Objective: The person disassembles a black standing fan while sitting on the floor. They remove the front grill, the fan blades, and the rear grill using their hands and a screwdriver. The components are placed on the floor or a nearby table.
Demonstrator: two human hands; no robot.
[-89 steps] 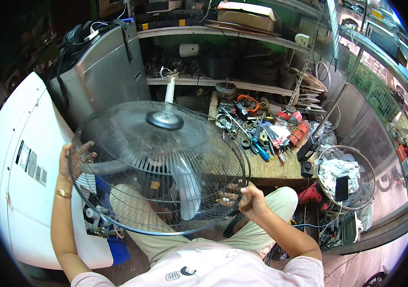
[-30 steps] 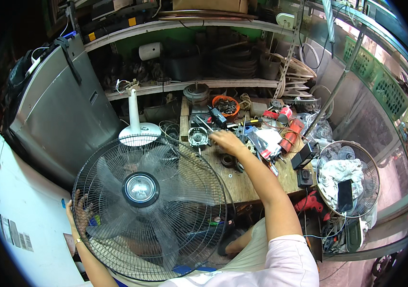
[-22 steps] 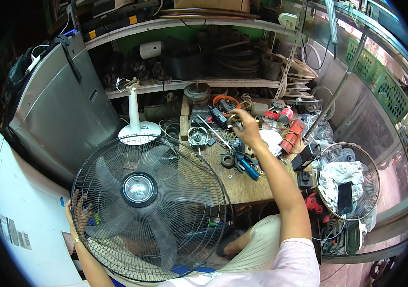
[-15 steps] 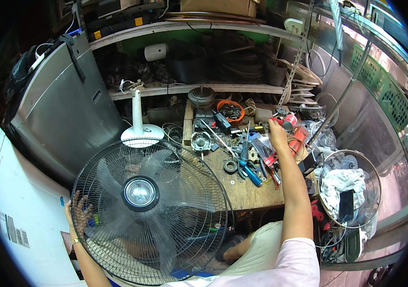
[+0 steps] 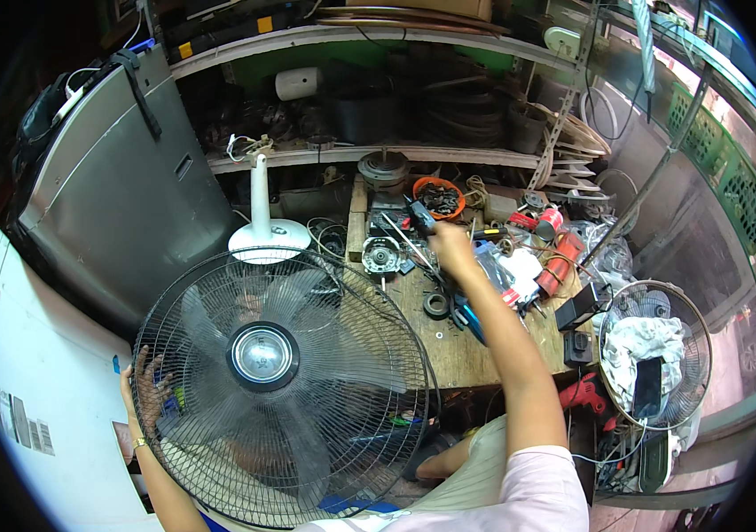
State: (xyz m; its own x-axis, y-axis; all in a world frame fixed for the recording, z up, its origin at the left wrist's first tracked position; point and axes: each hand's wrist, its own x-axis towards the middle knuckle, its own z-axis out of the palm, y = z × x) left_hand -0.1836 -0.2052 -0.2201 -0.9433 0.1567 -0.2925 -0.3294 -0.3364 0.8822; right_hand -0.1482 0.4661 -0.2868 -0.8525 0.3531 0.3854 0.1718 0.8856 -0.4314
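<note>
A large black-caged fan (image 5: 262, 356) with translucent blades and a round silver hub stands in front of me. My left hand (image 5: 149, 381) holds its left rim, fingers behind the wires. Over the cluttered workbench (image 5: 484, 362), my right hand (image 5: 451, 246) reaches among tools, close to a dark blue-black tool (image 5: 419, 215); its fingers are mostly hidden, so whether it grips anything is unclear. Below that hand lie a roll of black tape (image 5: 436, 305) and a blue-handled tool (image 5: 469, 321). A round metal motor part (image 5: 381, 254) sits to its left.
Behind the fan rises a white fan stand (image 5: 262, 230). An orange bowl (image 5: 460, 209) of small parts and a red can (image 5: 550, 222) are farther back. At right, a fan guard (image 5: 704, 355) holds a white cloth (image 5: 648, 341) and a phone (image 5: 647, 387). A grey cabinet (image 5: 121, 195) stands left.
My right hand has moved left across the bench, from beside the red can toward the dark blue-black tool. My left hand stays on the fan's rim. The view has shifted slightly.
</note>
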